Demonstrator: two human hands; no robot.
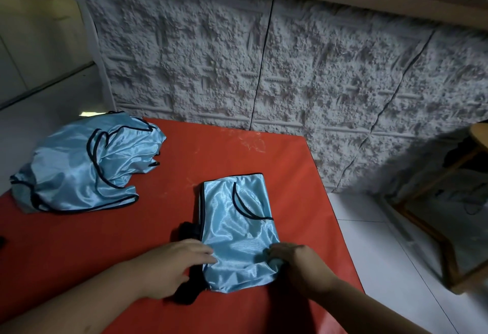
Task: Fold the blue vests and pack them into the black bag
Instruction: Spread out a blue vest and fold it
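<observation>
A folded light-blue vest [237, 230] with dark trim lies on the red table [105, 241], on top of a black bag [188, 230] that peeks out at its left side. My left hand [174, 265] rests flat on the vest's near left corner, fingers spread over the fabric and the bag. My right hand [293, 262] grips the vest's near right edge, fingers curled on the cloth. A heap of unfolded blue vests [84, 162] sits at the table's far left.
A textured white wall panel [290, 69] backs the table. A wooden stool or frame [449, 201] stands on the white tiled floor to the right. A small dark object [1, 241] shows at the table's left edge.
</observation>
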